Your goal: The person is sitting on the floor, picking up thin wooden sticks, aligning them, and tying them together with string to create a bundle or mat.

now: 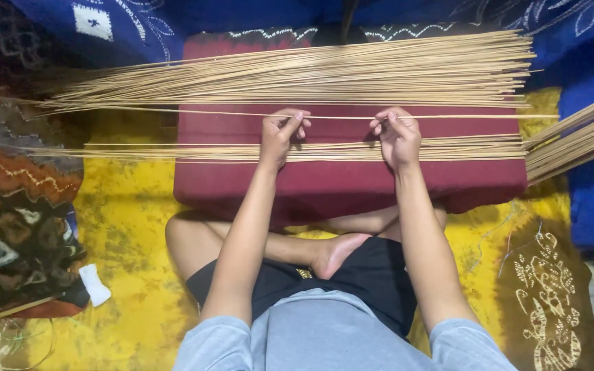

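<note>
My left hand (281,134) and my right hand (396,136) pinch one long thin bamboo stick (342,117) that runs level across a dark red cushion (352,182). Both hands are closed on it, about a forearm's width apart. Beyond the stick lies a wide pile of the same pale sticks (297,72). A thinner row of sticks (201,152) lies under my wrists on the cushion's near part.
I sit cross-legged on a yellow patterned cloth (128,220). Another bundle of sticks (575,141) juts in at the right. Blue patterned fabric (586,48) lies behind, dark patterned cloth (8,233) at the left, with a small white object (95,284).
</note>
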